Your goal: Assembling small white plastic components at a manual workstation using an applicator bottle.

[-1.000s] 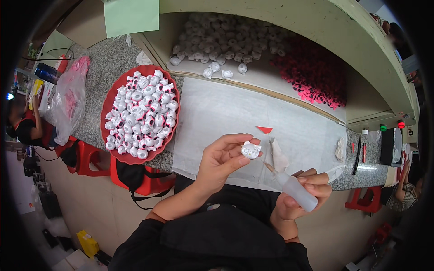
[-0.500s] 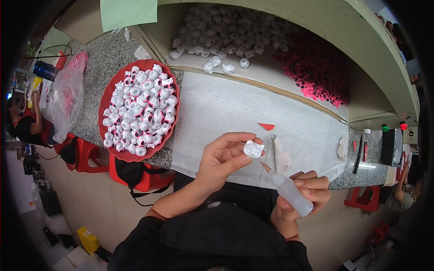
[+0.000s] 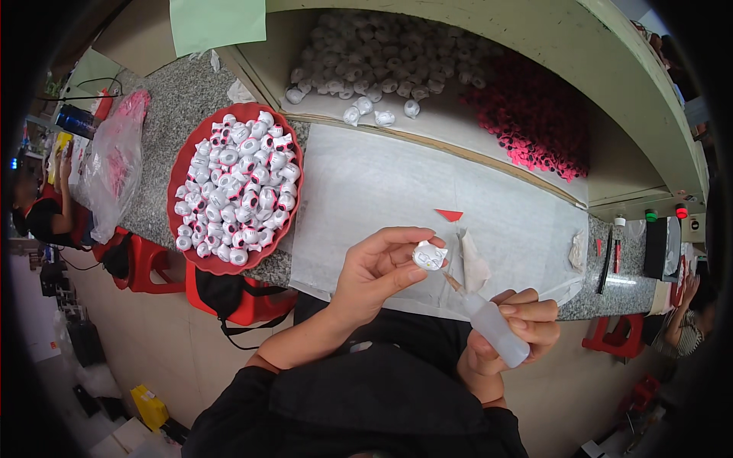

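Note:
Between thumb and fingers, my left hand pinches a small white cat-head figure. My right hand is wrapped round a translucent squeeze bottle with a narrow tip. That tip points up and left, close to the lower edge of the cat head; whether it touches I cannot tell. Both hands are over the near side of a white paper sheet. Beyond them on the sheet lie a red triangular piece and a crumpled white tissue.
A red scalloped bowl heaped with white-and-pink cat heads stands on the left. The shelf ahead holds plain white heads and a pile of pink pieces. Red stools stand below the table. Other people sit at both sides.
The cat head has tilted slightly in my left fingers and shifted a little right and down. The bottle has shifted slightly right with my right hand. Both grips stay the same.

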`<state>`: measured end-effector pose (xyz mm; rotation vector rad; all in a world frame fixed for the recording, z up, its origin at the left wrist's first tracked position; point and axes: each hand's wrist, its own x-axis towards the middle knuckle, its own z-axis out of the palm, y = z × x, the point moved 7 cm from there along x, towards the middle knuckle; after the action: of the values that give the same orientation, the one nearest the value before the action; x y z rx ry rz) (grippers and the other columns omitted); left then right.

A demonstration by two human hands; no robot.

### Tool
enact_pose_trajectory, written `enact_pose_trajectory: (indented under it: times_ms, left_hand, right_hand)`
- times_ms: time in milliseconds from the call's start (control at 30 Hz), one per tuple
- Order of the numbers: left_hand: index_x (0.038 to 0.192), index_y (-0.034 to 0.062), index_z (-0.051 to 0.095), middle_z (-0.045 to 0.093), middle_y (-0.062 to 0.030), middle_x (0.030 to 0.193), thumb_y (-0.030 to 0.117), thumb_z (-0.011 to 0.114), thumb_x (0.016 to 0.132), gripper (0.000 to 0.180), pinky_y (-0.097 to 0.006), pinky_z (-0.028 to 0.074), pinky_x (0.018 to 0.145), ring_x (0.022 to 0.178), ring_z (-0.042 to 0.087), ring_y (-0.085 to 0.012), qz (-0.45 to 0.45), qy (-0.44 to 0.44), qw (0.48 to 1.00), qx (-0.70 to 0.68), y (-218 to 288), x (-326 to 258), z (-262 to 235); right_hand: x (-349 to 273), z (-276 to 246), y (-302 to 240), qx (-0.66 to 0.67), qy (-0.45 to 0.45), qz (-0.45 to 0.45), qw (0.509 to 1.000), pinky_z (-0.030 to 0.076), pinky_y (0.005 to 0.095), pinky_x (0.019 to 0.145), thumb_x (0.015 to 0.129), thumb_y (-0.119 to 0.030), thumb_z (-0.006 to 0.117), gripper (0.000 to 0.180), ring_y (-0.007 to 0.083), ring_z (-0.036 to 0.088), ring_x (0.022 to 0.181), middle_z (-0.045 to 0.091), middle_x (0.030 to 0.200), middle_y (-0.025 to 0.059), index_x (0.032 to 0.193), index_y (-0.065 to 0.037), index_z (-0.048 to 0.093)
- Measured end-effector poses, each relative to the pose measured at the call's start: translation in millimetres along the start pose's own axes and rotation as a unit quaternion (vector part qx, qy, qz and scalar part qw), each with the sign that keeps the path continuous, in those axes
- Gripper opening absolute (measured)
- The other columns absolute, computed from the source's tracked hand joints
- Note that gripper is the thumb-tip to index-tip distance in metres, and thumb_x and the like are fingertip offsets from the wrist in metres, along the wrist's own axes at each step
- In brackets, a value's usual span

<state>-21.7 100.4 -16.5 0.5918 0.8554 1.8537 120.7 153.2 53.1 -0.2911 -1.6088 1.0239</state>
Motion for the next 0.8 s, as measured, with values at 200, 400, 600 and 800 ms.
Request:
enact_pose_trajectory:
  times_ms: [200, 400, 600, 800]
  left_hand:
    - [0.104, -0.0019, 0.046, 0.051, -0.0148, 0.099, -0.003, 0.055, 0.072, 0.033, -0.034, 0.044, 0.08, 0.091, 0.053, -0.0205, 0.028, -0.015, 0.999, 0.033, 3, 0, 3]
    - [0.102, -0.0026, 0.049, 0.048, -0.0142, 0.101, -0.007, 0.054, 0.071, 0.032, -0.03, 0.04, 0.08, 0.092, 0.049, -0.019, 0.076, -0.032, 0.992, 0.097, 11, -1, 7]
    - [0.102, -0.003, 0.051, 0.048, -0.0144, 0.103, -0.008, 0.053, 0.07, 0.032, -0.031, 0.036, 0.082, 0.096, 0.046, -0.0195, 0.093, -0.035, 0.982, 0.16, 15, -3, 7]
    - [0.102, -0.0027, 0.051, 0.048, -0.0149, 0.103, -0.009, 0.052, 0.07, 0.032, -0.032, 0.035, 0.083, 0.097, 0.046, -0.0202, 0.098, -0.021, 0.981, 0.164, 16, -3, 6]
  right_hand:
    - [-2, -2, -1, -0.016, 0.035, -0.002, 0.999, 0.037, 0.0193, 0.046, 0.063, -0.026, 0.071, 0.04, 0.0103, 0.039, 0.057, 0.041, 0.075, 0.0055, 0.08, -0.007, 0.04]
    - [-1, -1, -2, -0.011, 0.033, 0.0, 0.999, 0.037, 0.0196, 0.047, 0.061, -0.024, 0.073, 0.041, 0.0108, 0.04, 0.057, 0.041, 0.075, 0.0054, 0.079, -0.007, 0.041]
    - [-3, -1, -1, -0.001, 0.012, 0.006, 1.0, 0.038, 0.0198, 0.047, 0.059, -0.021, 0.074, 0.04, 0.0106, 0.041, 0.056, 0.043, 0.075, 0.0054, 0.08, -0.006, 0.043]
    - [0, -4, 0, -0.018, 0.021, 0.003, 1.0, 0.039, 0.0208, 0.047, 0.06, -0.018, 0.073, 0.039, 0.0112, 0.042, 0.056, 0.043, 0.075, 0.0059, 0.081, -0.006, 0.043]
